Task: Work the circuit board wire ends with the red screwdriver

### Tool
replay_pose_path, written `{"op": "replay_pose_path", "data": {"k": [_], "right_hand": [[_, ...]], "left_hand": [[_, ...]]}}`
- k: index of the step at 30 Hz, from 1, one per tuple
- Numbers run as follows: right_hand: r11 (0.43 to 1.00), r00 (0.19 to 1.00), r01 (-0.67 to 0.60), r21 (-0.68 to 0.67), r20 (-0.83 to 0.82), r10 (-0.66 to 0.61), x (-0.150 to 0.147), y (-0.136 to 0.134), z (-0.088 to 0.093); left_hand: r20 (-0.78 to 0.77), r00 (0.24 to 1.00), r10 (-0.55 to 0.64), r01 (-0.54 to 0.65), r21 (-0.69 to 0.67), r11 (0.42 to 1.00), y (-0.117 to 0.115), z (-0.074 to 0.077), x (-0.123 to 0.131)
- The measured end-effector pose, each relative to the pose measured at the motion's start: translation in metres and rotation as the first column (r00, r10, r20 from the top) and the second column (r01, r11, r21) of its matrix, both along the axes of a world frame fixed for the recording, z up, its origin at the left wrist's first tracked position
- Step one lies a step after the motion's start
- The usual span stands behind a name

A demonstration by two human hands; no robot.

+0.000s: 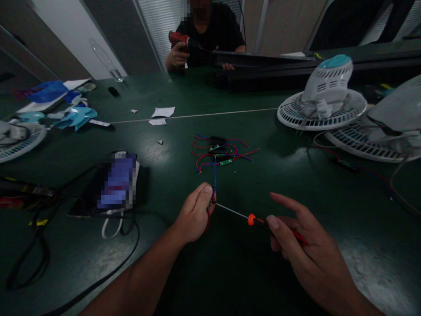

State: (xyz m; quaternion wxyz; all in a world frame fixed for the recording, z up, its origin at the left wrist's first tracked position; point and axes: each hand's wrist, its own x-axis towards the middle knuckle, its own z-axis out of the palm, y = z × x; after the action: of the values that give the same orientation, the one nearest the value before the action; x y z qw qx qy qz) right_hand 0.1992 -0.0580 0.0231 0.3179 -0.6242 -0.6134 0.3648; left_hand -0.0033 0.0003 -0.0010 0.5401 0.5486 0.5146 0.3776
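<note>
So both hands are down by the near edge of the desk, roughly at its middle. The left hand has its grip pinched closed on the blue and red wires. The blue one runs up from the fingertips toward the desk's middle, and the red one loops under the hand. Whatever little part sits between the fingers is hidden, can't make it out.

The right hand has its grip closed around the orange and black handle of a screwdriver, index finger stretched out loose. The metal shaft points left, and its tip is right at the left fingertips.

Further in, around the middle of the desk, there's a tangle of wires with small green boards in it. Two white fans lie face down along the right edge. A phone sits toward the left edge, with paper scraps beyond it. At the far edge a co-worker holds a red drill.
</note>
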Motion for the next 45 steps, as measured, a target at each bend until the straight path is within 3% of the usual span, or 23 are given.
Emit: {"op": "replay_pose_path", "data": {"k": [20,33,41,45], "right_hand": [[0.996,0.998,0.046,0.07,0.031,-0.049,0.0006,0.0002,0.0014],[0.998,1.0,0.026,0.052,-0.004,-0.026,0.0009,-0.0012,0.0014],[0.995,0.997,0.061,-0.085,-0.042,-0.064,0.0007,-0.0007,0.0002],[0.999,0.999,0.039,-0.034,-0.005,-0.039,0.0007,-0.0006,-0.0014]], "left_hand": [[0.03,1.0,0.009,-0.009,0.003,1.0,-0.0006,-0.0003,0.0006],[0.038,0.999,0.006,-0.006,-0.009,1.0,-0.0009,-0.002,-0.0001],[0.025,1.0,0.012,-0.012,-0.001,1.0,-0.0007,0.0008,0.0007],[-0.01,1.0,0.022,-0.022,0.0,1.0,-0.0007,0.002,0.001]]}}
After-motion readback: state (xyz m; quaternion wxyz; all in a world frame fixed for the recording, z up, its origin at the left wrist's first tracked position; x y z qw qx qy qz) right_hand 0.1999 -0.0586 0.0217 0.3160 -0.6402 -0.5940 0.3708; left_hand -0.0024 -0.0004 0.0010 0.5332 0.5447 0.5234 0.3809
